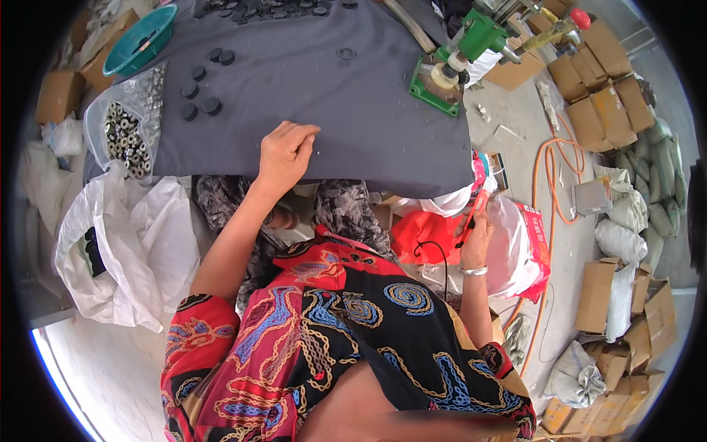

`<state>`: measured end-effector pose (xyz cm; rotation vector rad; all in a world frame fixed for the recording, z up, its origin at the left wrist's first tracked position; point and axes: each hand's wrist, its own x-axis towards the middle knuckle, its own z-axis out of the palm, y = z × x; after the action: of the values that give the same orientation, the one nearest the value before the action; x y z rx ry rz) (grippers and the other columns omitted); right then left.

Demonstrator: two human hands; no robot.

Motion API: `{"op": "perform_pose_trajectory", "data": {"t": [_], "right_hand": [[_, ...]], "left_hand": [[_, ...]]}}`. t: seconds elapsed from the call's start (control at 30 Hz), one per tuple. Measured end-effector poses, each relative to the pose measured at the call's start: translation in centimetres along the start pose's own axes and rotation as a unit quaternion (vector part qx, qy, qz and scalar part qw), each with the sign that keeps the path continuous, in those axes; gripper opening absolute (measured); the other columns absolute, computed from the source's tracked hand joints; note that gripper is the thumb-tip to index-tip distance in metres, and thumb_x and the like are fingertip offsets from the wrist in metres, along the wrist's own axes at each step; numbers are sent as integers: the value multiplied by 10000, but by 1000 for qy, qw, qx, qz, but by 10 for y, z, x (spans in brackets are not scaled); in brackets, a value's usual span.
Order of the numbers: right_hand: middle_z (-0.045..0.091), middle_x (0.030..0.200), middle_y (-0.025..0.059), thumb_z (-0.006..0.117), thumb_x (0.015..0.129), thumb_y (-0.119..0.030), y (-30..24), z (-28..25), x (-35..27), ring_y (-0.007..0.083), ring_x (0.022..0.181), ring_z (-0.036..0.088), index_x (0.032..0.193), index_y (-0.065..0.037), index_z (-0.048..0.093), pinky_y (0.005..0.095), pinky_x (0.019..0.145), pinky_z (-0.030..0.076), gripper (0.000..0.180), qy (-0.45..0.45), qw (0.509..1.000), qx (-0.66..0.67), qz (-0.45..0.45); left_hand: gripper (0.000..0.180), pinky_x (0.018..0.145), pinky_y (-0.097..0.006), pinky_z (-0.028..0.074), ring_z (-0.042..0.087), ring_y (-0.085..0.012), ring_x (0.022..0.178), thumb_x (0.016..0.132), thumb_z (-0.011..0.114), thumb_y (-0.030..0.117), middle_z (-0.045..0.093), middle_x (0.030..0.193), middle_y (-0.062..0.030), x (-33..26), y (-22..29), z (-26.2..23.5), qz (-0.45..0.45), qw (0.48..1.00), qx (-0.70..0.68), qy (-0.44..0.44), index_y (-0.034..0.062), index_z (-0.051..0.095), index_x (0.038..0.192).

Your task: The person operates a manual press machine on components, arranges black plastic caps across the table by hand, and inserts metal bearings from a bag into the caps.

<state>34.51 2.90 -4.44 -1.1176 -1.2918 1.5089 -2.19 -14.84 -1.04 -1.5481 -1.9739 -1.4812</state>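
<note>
Left hand [283, 156] rests flat, fingers loose, on the grey bench [324, 88]; right hand [477, 234] pinches a red tool [471, 219] (half hidden) beside brown cartons [600, 96].

Counting now: five loose black discs [200, 90] sit in a cluster on the grey table [309, 81], one more black disc [346, 53] lies alone farther right, and a row along the far edge is too bunched to count. One teal bowl [140, 40]. One green press [460, 55]. One clear bag of metal rings [125, 129]. Two white plastic bags [125, 243]. Two hands, left hand [286, 153] and right hand [477, 236].
</note>
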Motion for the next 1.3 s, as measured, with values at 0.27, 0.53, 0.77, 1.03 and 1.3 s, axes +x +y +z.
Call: {"op": "perform_pose_trajectory", "data": {"t": [0.27, 0.53, 0.77, 1.03, 1.3], "right_hand": [[510, 807, 74, 394, 786, 50, -35, 38, -7, 154, 651, 494, 1192, 53, 516, 312, 601, 465, 424, -130, 983, 81, -102], [539, 935, 84, 389, 692, 105, -68, 113, 6, 171, 708, 504, 1270, 26, 492, 313, 616, 466, 593, -233, 959, 116, -108], [590, 1014, 108, 426, 794, 104, -92, 191, 53, 228, 886, 623, 1317, 13, 473, 404, 768, 582, 534, -284, 953, 105, -11], [606, 852, 89, 481, 962, -52, -107, 285, 154, 165, 643, 598, 1289, -76, 495, 331, 536, 555, 328, -283, 959, -14, -25], [546, 601, 46, 530, 786, 2, -123, 340, 357, 137, 446, 497, 775, -37, 564, 279, 393, 351, 52, -94, 973, -177, -116]], "left_hand": [[128, 652, -400, 518, 623, -313, 739, 779, 631, -6, 657, 774, -108, -4, -4, -1, 1, 1000, -2, 4, 43, 673, 889], [111, 631, -402, 518, 616, -311, 724, 777, 637, 3, 646, 749, -105, -6, -4, -5, 6, 1000, -17, 17, 37, 665, 879], [125, 623, -410, 516, 618, -320, 726, 763, 644, 6, 653, 768, -117, -4, -2, -5, -4, 1000, -8, 20, 24, 664, 885], [181, 657, -404, 516, 613, -304, 740, 716, 650, 3, 647, 783, -103, -3, -1, -8, 4, 1000, 20, -6, 14, 652, 896], [207, 638, -374, 507, 589, -265, 727, 685, 666, 2, 623, 769, -78, -2, -1, -8, 10, 1000, 5, -13, 17, 650, 891]]}}
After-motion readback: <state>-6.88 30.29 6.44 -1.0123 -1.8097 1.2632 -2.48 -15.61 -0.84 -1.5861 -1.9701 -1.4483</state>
